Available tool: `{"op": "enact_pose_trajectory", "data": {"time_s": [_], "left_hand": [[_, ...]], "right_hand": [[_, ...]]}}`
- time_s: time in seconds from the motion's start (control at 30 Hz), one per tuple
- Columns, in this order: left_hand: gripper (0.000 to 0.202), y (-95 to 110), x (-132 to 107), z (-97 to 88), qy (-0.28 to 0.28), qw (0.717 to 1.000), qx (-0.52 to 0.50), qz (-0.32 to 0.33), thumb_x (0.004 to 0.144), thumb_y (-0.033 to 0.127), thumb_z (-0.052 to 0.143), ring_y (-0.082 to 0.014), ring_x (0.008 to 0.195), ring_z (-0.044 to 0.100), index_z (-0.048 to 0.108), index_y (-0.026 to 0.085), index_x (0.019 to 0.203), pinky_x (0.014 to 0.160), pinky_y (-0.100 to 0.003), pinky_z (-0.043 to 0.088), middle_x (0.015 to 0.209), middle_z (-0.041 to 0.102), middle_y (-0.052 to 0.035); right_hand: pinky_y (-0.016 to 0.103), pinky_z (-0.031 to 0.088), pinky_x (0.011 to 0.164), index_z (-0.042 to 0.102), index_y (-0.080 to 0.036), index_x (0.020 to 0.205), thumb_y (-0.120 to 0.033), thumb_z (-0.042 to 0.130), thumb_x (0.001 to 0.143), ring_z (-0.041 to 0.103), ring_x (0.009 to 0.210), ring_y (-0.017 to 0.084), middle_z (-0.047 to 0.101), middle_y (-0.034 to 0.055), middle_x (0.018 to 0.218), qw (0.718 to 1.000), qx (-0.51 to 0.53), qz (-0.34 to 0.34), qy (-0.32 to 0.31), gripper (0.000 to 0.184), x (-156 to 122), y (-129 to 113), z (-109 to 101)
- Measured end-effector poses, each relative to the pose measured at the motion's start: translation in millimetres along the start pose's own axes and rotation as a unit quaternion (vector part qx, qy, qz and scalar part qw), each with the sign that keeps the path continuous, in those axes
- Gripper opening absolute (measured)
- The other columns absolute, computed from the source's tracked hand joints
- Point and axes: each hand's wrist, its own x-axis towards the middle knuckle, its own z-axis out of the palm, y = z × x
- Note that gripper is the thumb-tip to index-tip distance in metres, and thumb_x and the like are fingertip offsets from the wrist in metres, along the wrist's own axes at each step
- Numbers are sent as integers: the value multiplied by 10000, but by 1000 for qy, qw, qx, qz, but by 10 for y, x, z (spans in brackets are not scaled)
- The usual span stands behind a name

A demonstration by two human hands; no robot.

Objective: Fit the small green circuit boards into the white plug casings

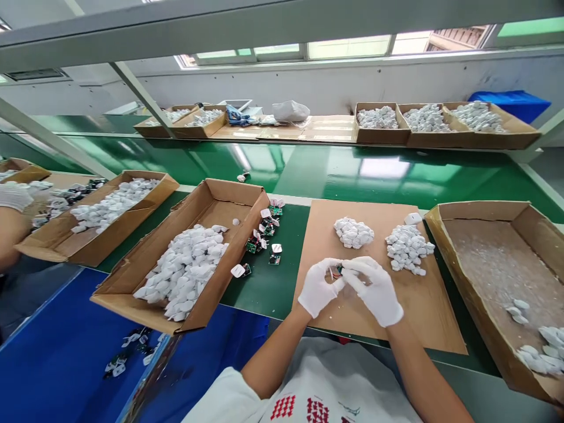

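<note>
Together, the gloved left hand (319, 288) and right hand (373, 291) pinch a small circuit board (338, 269) above the cardboard sheet (432, 308).

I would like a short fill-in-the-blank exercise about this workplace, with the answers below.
The left hand and right hand wear gloves coloured ____.
The number of piles of small pieces on the cardboard sheet is ____.
The long surface beyond the sheet is coloured ____.
Missing words: white; two; green.

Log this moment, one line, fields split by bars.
small part: held between left hand and right hand, both gloved | cardboard sheet: two white piles | circuit boards: left of sheet
</note>
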Motion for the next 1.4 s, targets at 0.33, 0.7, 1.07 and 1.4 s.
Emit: {"op": "enact_pose_trajectory", "data": {"time_s": [0.33, 0.7, 1.07, 1.4], "left_hand": [[345, -76, 18, -33, -81, 868, -446, -203, 624, 359, 804, -116, 658, 593, 661, 157, 863, 680, -297, 517, 767, 649, -21], [447, -121, 0, 8, -36, 874, -433, -219, 539, 282, 848, -136, 669, 617, 713, 139, 941, 640, -274, 484, 842, 717, -73], [468, -145, 15, 9, -23, 878, -435, -198, 521, 309, 854, -163, 709, 645, 712, 146, 936, 671, -294, 498, 857, 722, -82], [421, -184, -17, -45, -34, 919, -371, -129, 546, 254, 848, -173, 773, 657, 717, 167, 935, 772, -330, 520, 828, 729, -52]], "right_hand": [[316, 563, 733, 638, -258, 896, -214, 614, 812, 661, 825, 172, 695, 32, 912, 996, -16, -49, 77, 98, -71, 78, 171], [285, 545, 653, 582, -223, 820, -215, 597, 799, 630, 781, 157, 646, 48, 931, 994, 107, 34, -3, 28, -30, 85, 195], [301, 575, 750, 651, -249, 986, -256, 586, 836, 647, 930, 182, 655, 60, 1065, 998, 61, 17, -19, 164, -72, 143, 110], [293, 566, 678, 719, -302, 883, -211, 589, 833, 669, 756, 161, 701, 8, 850, 997, -45, -63, 18, 166, -92, 124, 108]]}}
